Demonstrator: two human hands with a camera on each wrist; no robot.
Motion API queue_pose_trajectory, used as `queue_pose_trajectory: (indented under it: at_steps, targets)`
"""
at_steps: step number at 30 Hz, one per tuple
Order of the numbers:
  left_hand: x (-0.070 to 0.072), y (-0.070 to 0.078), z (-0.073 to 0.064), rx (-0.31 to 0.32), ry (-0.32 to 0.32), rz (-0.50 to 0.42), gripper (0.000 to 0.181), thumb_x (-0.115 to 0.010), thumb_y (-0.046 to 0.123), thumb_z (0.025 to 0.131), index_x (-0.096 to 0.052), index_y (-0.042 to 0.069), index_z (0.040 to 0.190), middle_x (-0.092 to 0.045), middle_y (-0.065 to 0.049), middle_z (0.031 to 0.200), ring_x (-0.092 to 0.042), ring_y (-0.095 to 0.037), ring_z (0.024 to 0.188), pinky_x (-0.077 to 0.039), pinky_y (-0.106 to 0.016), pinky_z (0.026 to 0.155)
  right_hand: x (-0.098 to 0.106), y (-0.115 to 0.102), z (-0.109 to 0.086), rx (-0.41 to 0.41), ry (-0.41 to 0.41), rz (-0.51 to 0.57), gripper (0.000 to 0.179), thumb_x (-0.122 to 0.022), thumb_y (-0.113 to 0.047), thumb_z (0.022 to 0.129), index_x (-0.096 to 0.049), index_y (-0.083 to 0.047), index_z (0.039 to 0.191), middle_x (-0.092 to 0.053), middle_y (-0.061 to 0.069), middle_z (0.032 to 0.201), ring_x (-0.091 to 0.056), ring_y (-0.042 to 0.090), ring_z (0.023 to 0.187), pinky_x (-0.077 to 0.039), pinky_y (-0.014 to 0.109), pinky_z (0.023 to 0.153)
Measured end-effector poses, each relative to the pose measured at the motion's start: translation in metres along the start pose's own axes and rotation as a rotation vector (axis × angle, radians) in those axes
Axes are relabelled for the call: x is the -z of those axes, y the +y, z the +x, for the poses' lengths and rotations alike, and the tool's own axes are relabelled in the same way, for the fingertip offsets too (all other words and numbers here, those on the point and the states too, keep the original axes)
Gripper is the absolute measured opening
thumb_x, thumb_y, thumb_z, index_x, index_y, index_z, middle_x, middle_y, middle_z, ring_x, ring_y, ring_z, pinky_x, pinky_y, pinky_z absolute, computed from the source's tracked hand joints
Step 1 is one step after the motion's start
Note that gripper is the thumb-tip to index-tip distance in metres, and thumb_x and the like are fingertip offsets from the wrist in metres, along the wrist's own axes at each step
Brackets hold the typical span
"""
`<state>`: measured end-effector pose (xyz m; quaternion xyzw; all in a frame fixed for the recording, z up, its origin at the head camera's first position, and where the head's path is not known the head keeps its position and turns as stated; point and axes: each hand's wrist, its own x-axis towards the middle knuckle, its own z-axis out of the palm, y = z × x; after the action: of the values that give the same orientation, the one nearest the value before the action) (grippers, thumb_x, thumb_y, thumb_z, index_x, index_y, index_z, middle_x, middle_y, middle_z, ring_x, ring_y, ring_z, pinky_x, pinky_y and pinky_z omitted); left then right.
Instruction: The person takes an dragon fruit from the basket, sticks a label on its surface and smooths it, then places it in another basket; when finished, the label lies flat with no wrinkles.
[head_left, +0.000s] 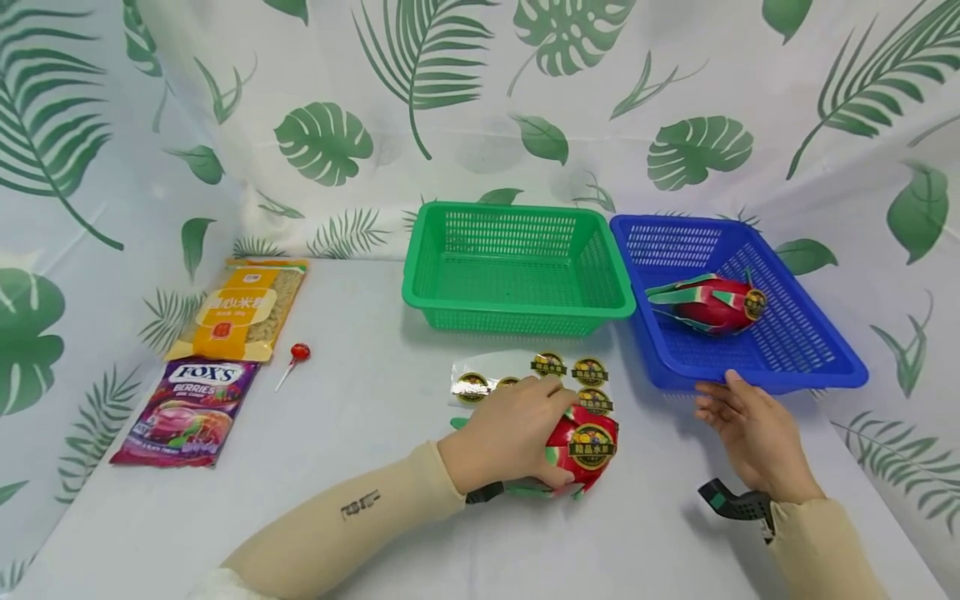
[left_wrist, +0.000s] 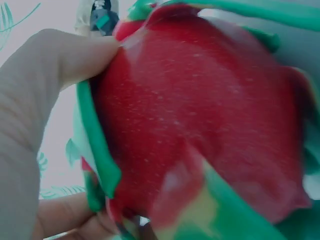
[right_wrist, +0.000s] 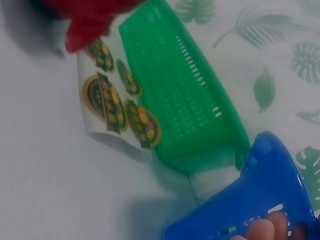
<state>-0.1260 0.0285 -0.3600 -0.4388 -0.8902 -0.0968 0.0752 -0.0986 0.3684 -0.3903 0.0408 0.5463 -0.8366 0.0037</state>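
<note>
My left hand (head_left: 517, 429) grips a dragon fruit (head_left: 600, 429), red with green scales, low over the table. A round black-and-gold sticker (head_left: 592, 447) is on its right end. In the left wrist view the dragon fruit (left_wrist: 200, 110) fills most of the frame, with the thumb along its side. A sheet of similar stickers (head_left: 480, 367) lies just behind, partly covered by this hand. At the right, my right hand (head_left: 761, 437) is by the front rim of the blue basket (head_left: 660, 367), fingers loosely bent. A second stickered dragon fruit (head_left: 716, 304) lies in that basket.
A green basket (head_left: 517, 321) stands at the back centre, against the blue one. Along the left side are a yellow-orange food packet (head_left: 236, 308), a purple FOX'S candy bag (head_left: 187, 412) and a red lollipop (head_left: 299, 352). Leaf-patterned cloth (head_left: 465, 158) rises behind.
</note>
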Motion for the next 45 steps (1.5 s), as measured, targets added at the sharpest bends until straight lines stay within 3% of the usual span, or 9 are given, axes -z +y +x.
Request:
queue_pose_trajectory:
  at_steps: [5, 10, 14, 19, 26, 35, 43, 45]
  targets:
    - [0.008, -0.007, 0.019, 0.004, 0.004, -0.059, 0.085, -0.086, 0.065, 0.071, -0.063, 0.018, 0.136, -0.065, 0.006, 0.117, -0.065, -0.008, 0.103, -0.059, -0.021, 0.078, -0.005, 0.001, 0.006, 0.024, 0.029, 0.091, 0.027, -0.048, -0.013, 0.110, -0.072, -0.003, 0.100, -0.079, 0.007, 0.096, -0.073, 0.016, 0.087, -0.062, 0.027, 0.080]
    - [0.022, -0.016, 0.047, -0.017, 0.049, -0.193, 0.080, -0.086, 0.060, 0.075, -0.061, 0.016, 0.138, -0.062, 0.004, 0.119, -0.060, -0.007, 0.103, -0.055, -0.014, 0.079, -0.007, -0.003, 0.009, 0.008, 0.066, 0.067, 0.021, -0.052, -0.015, 0.109, -0.068, -0.005, 0.100, -0.078, 0.004, 0.096, -0.072, 0.014, 0.087, -0.061, 0.024, 0.080]
    - [0.035, -0.019, 0.073, -0.037, 0.085, -0.239, 0.083, -0.085, 0.060, 0.078, -0.058, 0.014, 0.142, -0.061, 0.002, 0.126, -0.058, -0.007, 0.106, -0.053, -0.011, 0.084, -0.006, -0.003, 0.009, -0.013, 0.091, 0.049, 0.019, -0.054, -0.017, 0.108, -0.068, -0.007, 0.101, -0.078, 0.003, 0.095, -0.072, 0.013, 0.085, -0.061, 0.024, 0.080]
    - [0.048, -0.014, 0.105, -0.044, 0.072, -0.206, 0.085, -0.081, 0.061, 0.082, -0.054, 0.016, 0.148, -0.059, 0.001, 0.135, -0.057, -0.008, 0.115, -0.052, -0.011, 0.088, -0.004, 0.000, 0.005, -0.009, 0.123, 0.025, 0.016, -0.055, -0.019, 0.108, -0.067, -0.010, 0.103, -0.078, 0.001, 0.094, -0.071, 0.012, 0.084, -0.061, 0.023, 0.078]
    - [0.057, -0.001, 0.147, -0.034, -0.023, -0.147, 0.086, -0.077, 0.063, 0.085, -0.047, 0.021, 0.154, -0.055, 0.003, 0.141, -0.055, -0.006, 0.120, -0.050, -0.010, 0.093, -0.002, 0.004, 0.001, -0.016, 0.136, 0.050, 0.015, -0.054, -0.019, 0.108, -0.064, -0.009, 0.105, -0.078, 0.001, 0.095, -0.070, 0.011, 0.082, -0.060, 0.023, 0.076]
    - [0.051, 0.021, 0.198, -0.031, -0.131, -0.026, 0.094, -0.071, 0.072, 0.085, -0.037, 0.027, 0.161, -0.046, 0.009, 0.157, -0.051, -0.004, 0.137, -0.046, -0.012, 0.107, 0.000, 0.006, -0.003, 0.000, 0.174, 0.052, 0.015, -0.055, -0.019, 0.107, -0.065, -0.009, 0.102, -0.078, 0.000, 0.094, -0.069, 0.012, 0.079, -0.059, 0.023, 0.074]
    - [0.048, 0.045, 0.235, 0.061, -0.195, -0.020, 0.093, -0.070, 0.070, 0.086, -0.030, 0.036, 0.162, -0.033, 0.018, 0.166, -0.042, -0.001, 0.147, -0.043, -0.015, 0.113, 0.000, 0.009, 0.001, 0.020, 0.141, 0.075, 0.015, -0.053, -0.016, 0.108, -0.067, -0.010, 0.105, -0.079, 0.001, 0.095, -0.070, 0.012, 0.080, -0.059, 0.023, 0.075]
    - [0.046, 0.052, 0.240, 0.054, -0.205, 0.017, 0.093, -0.069, 0.070, 0.086, -0.028, 0.037, 0.163, -0.030, 0.018, 0.167, -0.039, -0.002, 0.150, -0.042, -0.016, 0.114, -0.002, 0.010, 0.002, 0.026, 0.137, 0.091, 0.014, -0.053, -0.015, 0.108, -0.066, -0.010, 0.106, -0.079, 0.001, 0.094, -0.071, 0.012, 0.079, -0.060, 0.023, 0.074]
